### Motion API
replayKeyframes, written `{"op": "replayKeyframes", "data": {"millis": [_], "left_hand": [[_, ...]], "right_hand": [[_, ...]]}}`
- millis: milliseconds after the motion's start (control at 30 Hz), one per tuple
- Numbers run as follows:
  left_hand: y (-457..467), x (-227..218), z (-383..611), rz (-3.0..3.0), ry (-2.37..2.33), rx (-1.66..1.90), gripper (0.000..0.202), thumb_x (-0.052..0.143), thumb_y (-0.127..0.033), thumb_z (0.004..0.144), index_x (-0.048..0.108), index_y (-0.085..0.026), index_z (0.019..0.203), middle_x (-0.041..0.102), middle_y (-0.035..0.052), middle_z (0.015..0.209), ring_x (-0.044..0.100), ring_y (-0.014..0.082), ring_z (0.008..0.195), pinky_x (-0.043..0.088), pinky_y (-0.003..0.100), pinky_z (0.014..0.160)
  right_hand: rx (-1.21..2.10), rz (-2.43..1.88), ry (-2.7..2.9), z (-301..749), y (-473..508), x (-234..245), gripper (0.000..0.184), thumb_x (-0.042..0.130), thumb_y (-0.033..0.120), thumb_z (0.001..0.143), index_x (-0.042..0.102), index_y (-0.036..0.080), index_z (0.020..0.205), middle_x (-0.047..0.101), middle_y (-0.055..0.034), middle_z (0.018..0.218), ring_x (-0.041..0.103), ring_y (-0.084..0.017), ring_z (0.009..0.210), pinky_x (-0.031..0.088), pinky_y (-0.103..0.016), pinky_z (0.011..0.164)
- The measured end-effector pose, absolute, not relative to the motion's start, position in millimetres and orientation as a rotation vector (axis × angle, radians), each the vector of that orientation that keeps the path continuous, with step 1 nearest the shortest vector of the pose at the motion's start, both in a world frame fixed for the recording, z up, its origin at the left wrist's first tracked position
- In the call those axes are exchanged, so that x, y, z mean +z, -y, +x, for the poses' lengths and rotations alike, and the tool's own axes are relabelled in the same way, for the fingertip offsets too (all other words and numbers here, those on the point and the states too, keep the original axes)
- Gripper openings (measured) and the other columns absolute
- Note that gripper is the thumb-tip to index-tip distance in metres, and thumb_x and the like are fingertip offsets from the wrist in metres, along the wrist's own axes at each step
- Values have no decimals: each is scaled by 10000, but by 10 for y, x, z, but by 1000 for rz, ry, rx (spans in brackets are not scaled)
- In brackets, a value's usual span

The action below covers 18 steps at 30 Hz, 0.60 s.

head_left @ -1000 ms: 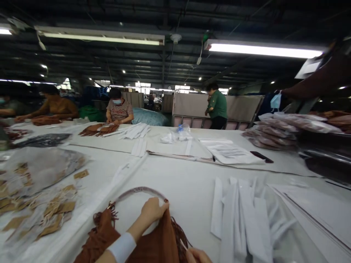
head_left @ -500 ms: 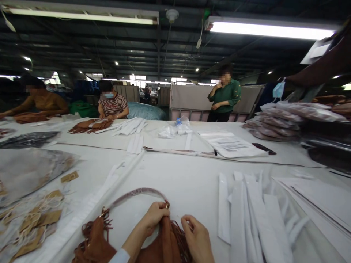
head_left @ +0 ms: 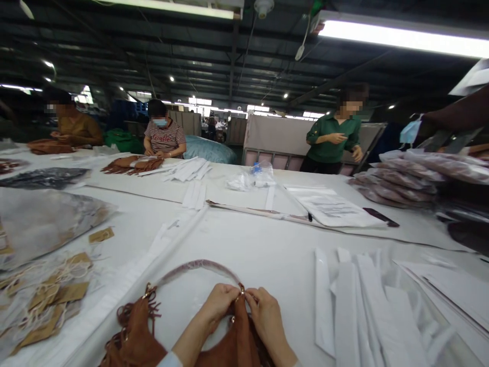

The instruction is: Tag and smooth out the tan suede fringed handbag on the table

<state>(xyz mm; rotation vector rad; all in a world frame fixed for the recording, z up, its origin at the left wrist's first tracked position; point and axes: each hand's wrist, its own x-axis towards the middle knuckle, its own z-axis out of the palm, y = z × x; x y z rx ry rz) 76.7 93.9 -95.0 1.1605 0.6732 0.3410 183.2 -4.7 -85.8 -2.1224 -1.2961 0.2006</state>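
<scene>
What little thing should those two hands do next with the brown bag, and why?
Perhaps the left hand should hold the brown bag steady while the right hand gently works at the metal ring. Both hands' fingertips meet right there, where the handle joins the bag, though the fingers hide exactly what they pinch.

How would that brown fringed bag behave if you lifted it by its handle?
The brown bag would probably sag, since its body slumps in soft folds. Its handle seems stiffer, keeping a smooth arch. The thin, loose fringe would likely dangle and swing.
</scene>
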Motion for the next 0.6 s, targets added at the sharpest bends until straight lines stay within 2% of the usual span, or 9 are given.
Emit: {"op": "replayKeyframes", "data": {"millis": [167,300,433,600], "left_hand": [[-1006,-1090,839,1240,-795,432,342,649,-480,582,568,-149,554,488,-25,486,386,97,471,273,250,513],[-1018,-1139,866,1315,-845,529,278,621,-405,611,585,-142,530,518,-11,501,427,112,512,296,246,522],[-1074,-1018,821,1328,-851,615,279,537,-412,701,574,-158,593,533,-5,542,470,129,525,355,247,524],[-1148,-655,763,1402,-654,723,219,536,-387,763,564,-177,707,567,-14,674,541,136,683,442,243,682]], "right_hand": [[294,-1968,1246,1871,1,-848,436,418,506,912,736,229,801,639,-48,706,606,-193,713,425,-290,675],[311,-1949,1247,1865,3,-852,488,399,567,903,732,226,798,646,-53,714,616,-201,714,442,-302,679],[334,-1901,1205,1890,44,-831,417,474,548,876,733,223,857,698,-63,793,643,-211,763,468,-307,717],[430,-1823,1115,1911,5,-639,341,549,491,845,713,205,934,730,-53,865,656,-203,756,484,-297,717]]}}
